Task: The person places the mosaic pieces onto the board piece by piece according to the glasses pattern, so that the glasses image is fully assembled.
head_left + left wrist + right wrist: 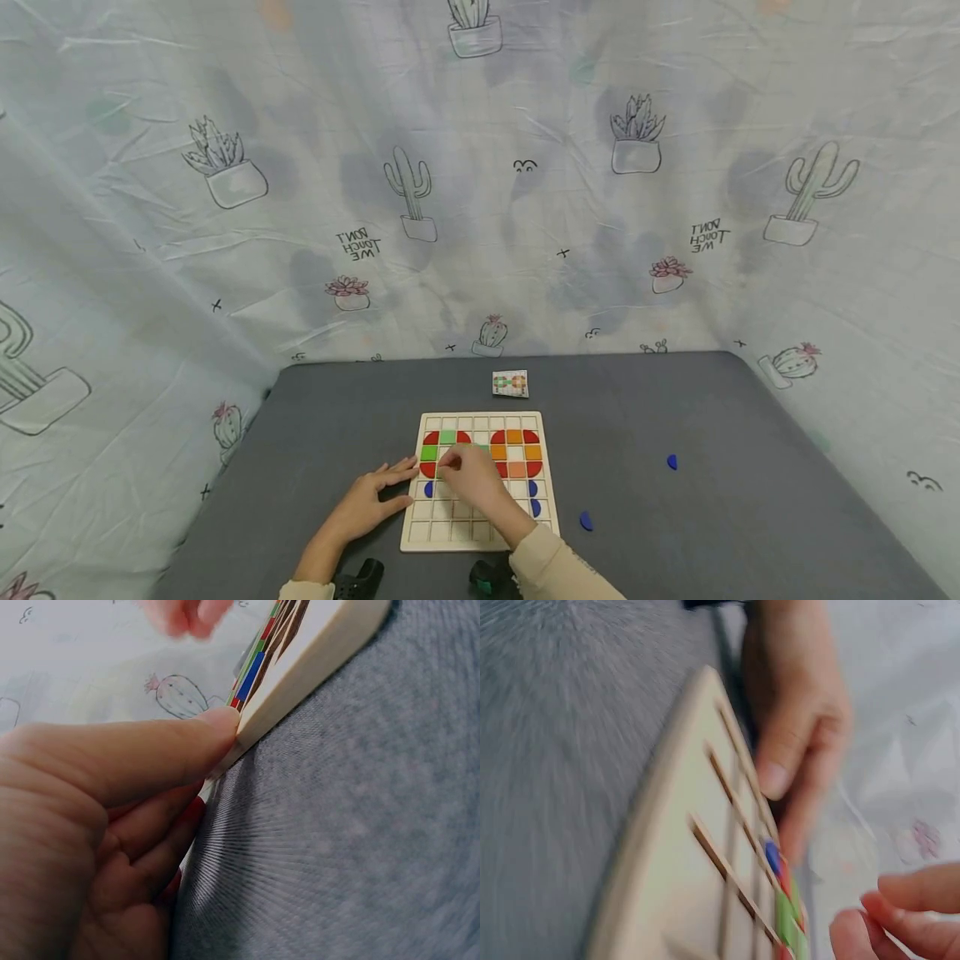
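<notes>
A pale wooden grid board point(450, 531) lies on the table, with red, green and orange pieces set in its upper squares. My left hand point(367, 500) rests at the board's left edge, fingers extended and thumb touching the rim point(259, 720). Over the left-middle squares is my right hand point(472, 479), its thumb and fingertips point(851, 934) drawn close together. I cannot tell whether a small piece is between them. Near this hand a blue half-round piece point(428, 489) sits on the board; blue half-round pieces point(535, 507) also stand on its right side.
Two loose blue half-round pieces, a nearer one point(586, 521) and a farther one point(672, 462), lie on the grey table point(750, 517) to the right. A small pattern card point(510, 383) lies behind the board. Dark objects point(363, 579) sit at the front edge. Printed curtains point(525, 208) surround the table.
</notes>
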The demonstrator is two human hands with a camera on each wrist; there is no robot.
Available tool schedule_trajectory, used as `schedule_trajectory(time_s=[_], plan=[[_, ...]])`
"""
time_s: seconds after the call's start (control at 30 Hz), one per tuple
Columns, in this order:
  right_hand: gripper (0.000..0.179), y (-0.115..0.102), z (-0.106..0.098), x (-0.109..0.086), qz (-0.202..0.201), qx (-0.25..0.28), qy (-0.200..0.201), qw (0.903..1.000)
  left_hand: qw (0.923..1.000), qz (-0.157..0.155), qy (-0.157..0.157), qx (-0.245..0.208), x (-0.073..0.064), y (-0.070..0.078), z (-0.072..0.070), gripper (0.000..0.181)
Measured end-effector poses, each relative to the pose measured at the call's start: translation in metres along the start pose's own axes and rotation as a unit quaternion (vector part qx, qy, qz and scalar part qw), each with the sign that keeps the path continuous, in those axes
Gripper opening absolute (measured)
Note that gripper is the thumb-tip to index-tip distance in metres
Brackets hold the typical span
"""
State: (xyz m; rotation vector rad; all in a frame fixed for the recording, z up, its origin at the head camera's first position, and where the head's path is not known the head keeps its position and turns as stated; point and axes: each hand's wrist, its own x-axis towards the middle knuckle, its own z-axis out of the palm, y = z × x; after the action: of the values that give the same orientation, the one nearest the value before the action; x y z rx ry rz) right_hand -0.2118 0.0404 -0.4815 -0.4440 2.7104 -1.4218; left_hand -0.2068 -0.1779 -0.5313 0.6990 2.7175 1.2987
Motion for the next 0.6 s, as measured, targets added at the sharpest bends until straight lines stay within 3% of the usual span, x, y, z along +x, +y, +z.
schedule_trajectory(time_s=[0.13, 0.23, 0.33, 0.6], plan=[[0.013, 0.012, -0.029, -0.007, -0.005, 0.048, -0.018, 0.9987, 1.0000, 0.005, -0.003, 0.004, 0.001, 0.001, 0.000, 0.047], [0.017, 0.023, -0.052, -0.014, -0.010, 0.065, -0.009, 0.9978, 0.9999, 0.007, -0.008, 0.009, 0.001, 0.004, 0.000, 0.047], [0.018, 0.034, -0.074, -0.023, -0.015, 0.064, 0.010, 0.9978, 0.9999, 0.005, -0.011, 0.005, -0.001, 0.015, -0.003, 0.045], [0.018, 0.076, -0.129, -0.040, 0.007, 0.061, 0.101, 0.9930, 0.9998, 0.013, 0.001, 0.014, -0.001, 0.002, 0.001, 0.046]])
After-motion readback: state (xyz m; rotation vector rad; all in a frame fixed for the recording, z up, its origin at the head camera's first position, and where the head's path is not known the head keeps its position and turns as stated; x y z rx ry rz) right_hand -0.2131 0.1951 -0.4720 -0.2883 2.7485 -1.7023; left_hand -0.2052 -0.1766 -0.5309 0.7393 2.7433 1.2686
